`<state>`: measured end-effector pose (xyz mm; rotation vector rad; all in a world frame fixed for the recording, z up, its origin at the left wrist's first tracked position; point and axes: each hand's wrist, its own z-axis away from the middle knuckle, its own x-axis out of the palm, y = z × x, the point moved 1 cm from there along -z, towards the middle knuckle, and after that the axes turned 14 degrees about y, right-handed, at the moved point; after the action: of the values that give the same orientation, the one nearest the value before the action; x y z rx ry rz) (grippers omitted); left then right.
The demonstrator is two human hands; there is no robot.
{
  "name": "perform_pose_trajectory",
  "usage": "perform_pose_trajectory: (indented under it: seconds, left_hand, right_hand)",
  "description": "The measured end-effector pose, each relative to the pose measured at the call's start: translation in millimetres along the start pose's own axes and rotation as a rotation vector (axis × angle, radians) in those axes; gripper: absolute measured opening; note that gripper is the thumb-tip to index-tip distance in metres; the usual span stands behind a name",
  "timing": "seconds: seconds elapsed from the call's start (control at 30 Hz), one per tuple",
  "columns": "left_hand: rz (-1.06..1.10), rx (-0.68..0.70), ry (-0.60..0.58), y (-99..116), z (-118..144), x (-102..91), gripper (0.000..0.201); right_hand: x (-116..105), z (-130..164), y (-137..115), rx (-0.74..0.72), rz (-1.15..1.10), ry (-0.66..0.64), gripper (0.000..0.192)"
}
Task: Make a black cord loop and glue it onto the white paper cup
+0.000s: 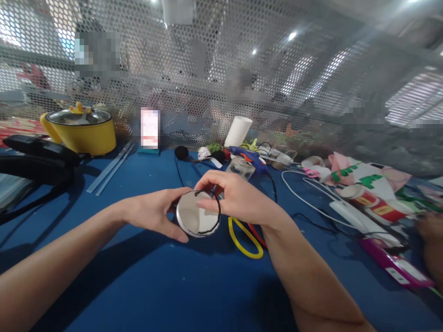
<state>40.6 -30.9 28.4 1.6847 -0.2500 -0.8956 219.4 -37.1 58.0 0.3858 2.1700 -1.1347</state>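
A white paper cup [194, 216] is held tilted, its mouth turned up toward me, above the blue table. Thin black cord [218, 207] runs along part of its rim. My left hand [157, 214] grips the cup from the left, thumb along the near side. My right hand [235, 196] is closed over the right side of the rim, its thumb reaching into the mouth and its other fingers partly hidden behind. Just under the right hand lies a yellow loop [245, 240] with a red strip [258, 235] beside it.
Behind the hands lie a blue glue gun [251, 159], a black ball [181, 153] and a white ribbed cup stack [238, 130]. A yellow pot [85, 133] and metal strips [110, 168] stand left; a purple power strip [394, 265] and another person's hand [431, 244] are right.
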Motion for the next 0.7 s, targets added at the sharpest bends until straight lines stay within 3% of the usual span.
perform_pose_trajectory:
  seconds: [0.3, 0.7]
  left_hand:
    - [0.017, 0.013, -0.069, 8.4, 1.9, 3.2, 0.051]
    - [-0.117, 0.074, -0.026, 10.4, 2.6, 2.5, 0.048]
  right_hand:
    - [-3.8, 4.4, -7.1, -0.038, 0.033, -0.012, 0.004]
    - [-1.7, 4.6, -6.7, -0.147, 0.131, 0.062, 0.004]
